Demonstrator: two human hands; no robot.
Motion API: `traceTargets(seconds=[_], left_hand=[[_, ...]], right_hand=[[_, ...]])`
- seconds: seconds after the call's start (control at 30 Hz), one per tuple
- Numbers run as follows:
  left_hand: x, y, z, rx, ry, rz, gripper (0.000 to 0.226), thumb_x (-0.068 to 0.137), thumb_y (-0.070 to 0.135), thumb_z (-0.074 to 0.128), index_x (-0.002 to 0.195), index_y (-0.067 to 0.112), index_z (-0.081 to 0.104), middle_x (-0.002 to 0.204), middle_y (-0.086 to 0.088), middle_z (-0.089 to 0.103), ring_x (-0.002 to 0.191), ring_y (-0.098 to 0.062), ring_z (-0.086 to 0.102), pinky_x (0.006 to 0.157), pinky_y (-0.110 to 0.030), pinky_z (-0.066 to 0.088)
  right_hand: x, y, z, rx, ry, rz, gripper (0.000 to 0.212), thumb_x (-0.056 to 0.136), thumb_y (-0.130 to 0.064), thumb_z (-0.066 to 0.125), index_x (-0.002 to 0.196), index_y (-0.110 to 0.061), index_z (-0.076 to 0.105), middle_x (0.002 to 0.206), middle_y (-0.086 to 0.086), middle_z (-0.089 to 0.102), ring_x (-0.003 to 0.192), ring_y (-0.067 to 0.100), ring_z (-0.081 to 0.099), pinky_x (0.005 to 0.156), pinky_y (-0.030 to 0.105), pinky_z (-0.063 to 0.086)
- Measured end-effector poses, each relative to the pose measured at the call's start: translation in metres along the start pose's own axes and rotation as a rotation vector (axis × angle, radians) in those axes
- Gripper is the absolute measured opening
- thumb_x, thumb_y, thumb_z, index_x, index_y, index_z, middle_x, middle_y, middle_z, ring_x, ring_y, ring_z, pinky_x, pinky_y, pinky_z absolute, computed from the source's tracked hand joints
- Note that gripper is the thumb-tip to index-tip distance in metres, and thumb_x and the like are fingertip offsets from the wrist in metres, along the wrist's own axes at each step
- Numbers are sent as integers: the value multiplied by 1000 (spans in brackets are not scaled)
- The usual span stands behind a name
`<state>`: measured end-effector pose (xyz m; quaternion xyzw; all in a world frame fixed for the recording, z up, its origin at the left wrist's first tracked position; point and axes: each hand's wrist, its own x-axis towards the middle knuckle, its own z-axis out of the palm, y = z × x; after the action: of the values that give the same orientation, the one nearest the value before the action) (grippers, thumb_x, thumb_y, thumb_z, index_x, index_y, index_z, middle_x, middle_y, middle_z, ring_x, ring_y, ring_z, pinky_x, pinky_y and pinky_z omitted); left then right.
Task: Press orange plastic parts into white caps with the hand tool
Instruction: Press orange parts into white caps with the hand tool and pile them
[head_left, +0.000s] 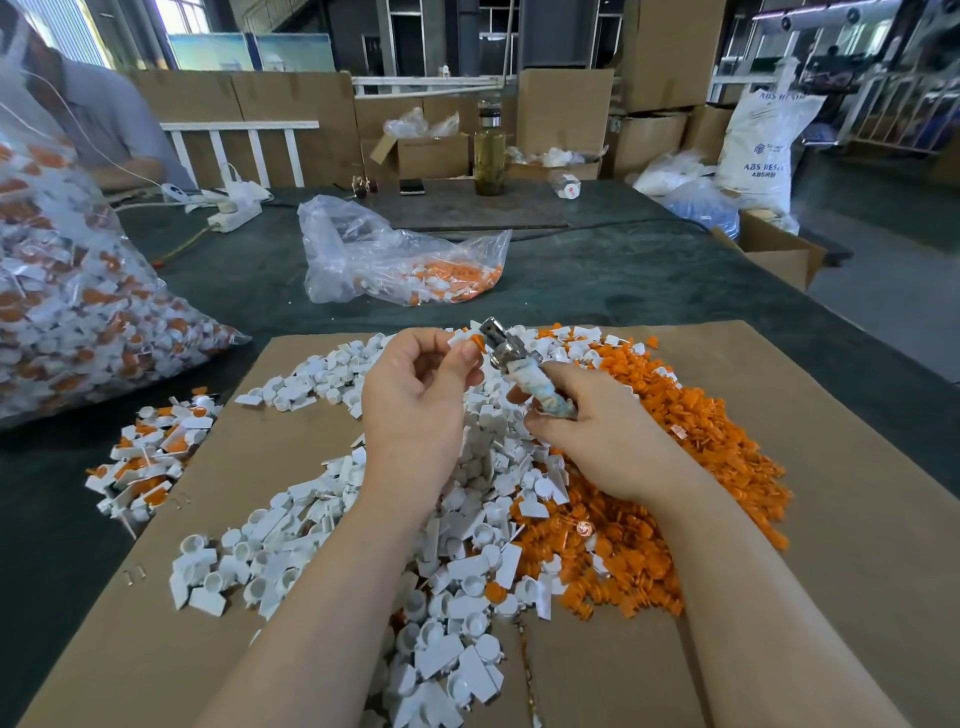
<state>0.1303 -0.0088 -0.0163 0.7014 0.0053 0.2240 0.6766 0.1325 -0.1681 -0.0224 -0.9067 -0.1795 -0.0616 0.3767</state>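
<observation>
My left hand (415, 395) pinches a white cap (462, 339) with an orange part (478, 343) seated in it, fingers curled round it, just above the cardboard sheet (831, 467). My right hand (597, 431) grips the hand tool (524, 371), its wrapped handle in my curled fingers, its metal head touching the cap. Below lie the white caps pile (363, 545) and, right of it, the orange parts pile (675, 467).

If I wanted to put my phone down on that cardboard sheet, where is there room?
The brown cardboard sheet is bare along its right side, beyond the heap of orange plastic parts, and at its near left corner, left of the white plastic caps. The middle is crowded, with both hands working there.
</observation>
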Motion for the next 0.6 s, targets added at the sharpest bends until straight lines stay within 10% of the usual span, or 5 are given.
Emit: traceTargets(seconds=[0.6], left_hand=[[-2,4,-1,-117,-30,-30,15,93,5,63,82,15,63,62,15,65,59,4,61,61,-8,48]], right_hand=[[-1,-4,7,0,13,12,31,86,-10,56,65,-31,46,55,-14,51,53,-3,50,44,16,32]])
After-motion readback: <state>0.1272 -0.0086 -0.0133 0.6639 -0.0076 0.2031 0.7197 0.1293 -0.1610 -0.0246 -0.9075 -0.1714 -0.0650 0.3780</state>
